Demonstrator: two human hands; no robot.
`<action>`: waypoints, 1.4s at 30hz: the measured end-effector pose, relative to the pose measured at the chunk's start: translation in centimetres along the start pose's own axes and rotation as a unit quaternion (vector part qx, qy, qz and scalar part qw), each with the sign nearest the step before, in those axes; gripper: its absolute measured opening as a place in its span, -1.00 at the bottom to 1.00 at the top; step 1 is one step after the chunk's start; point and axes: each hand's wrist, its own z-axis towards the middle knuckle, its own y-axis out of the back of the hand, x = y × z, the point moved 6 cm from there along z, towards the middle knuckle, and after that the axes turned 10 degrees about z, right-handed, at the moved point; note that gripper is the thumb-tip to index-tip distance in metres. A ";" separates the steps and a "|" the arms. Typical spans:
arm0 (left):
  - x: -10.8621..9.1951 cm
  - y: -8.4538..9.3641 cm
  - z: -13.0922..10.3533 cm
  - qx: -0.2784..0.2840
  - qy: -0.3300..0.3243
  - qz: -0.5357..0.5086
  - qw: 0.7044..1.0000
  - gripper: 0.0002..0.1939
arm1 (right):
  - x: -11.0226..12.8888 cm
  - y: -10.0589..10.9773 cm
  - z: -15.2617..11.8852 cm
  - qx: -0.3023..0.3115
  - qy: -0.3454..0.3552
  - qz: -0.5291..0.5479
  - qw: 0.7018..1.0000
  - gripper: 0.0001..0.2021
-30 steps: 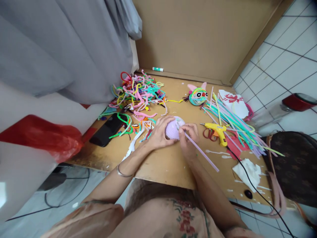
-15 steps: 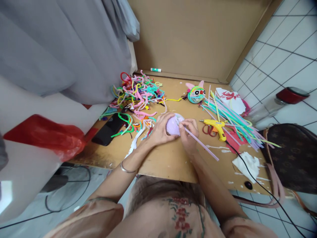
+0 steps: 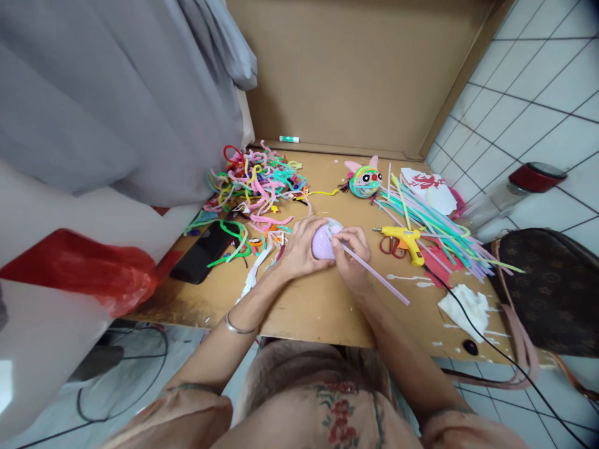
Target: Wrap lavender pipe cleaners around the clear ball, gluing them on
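Near the front of the wooden table, my left hand is wrapped around a lilac ball that looks covered in coils. A patch of the ball's top shows a paler, greyish surface. Against its right side, my right hand pinches a lilac pipe cleaner, whose free end sticks out toward the lower right over the table. The pinched end of the pipe cleaner is partly hidden by my fingers.
A yellow glue gun with a black cord and red-handled scissors lie at right, beside a bundle of pipe cleaners. A decorated ball with ears stands behind. At left are tangled pipe cleaners and a phone.
The view has shifted slightly. Both hands stay at the lilac ball, and my right fingers have moved a little left and down along its edge with the pipe cleaner.
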 end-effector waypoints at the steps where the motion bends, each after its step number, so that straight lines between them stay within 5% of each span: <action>1: 0.0 0.0 0.0 -0.002 -0.001 0.001 1.000 -0.20 | 0.1 0.0 0.0 0.000 0.003 0.003 1.000 -0.89; 27: 0.3 -0.2 0.0 0.004 0.001 -0.043 0.999 -0.20 | 0.0 -0.7 -0.3 0.026 0.004 -0.028 0.999 -0.83; 31: 0.6 -0.1 0.1 -0.017 0.029 -0.043 0.998 -0.23 | -0.9 1.5 1.4 -0.015 0.025 -0.127 0.991 -0.86; 38: 1.9 -0.5 0.6 -0.019 0.100 -0.065 0.993 -0.15 | -6.2 10.8 4.2 -0.039 -0.085 -0.399 0.912 -0.72; 42: 2.2 -0.6 0.7 -0.010 0.133 -0.083 0.988 -0.15 | -8.5 13.4 2.6 0.042 -0.252 -0.550 0.795 -0.49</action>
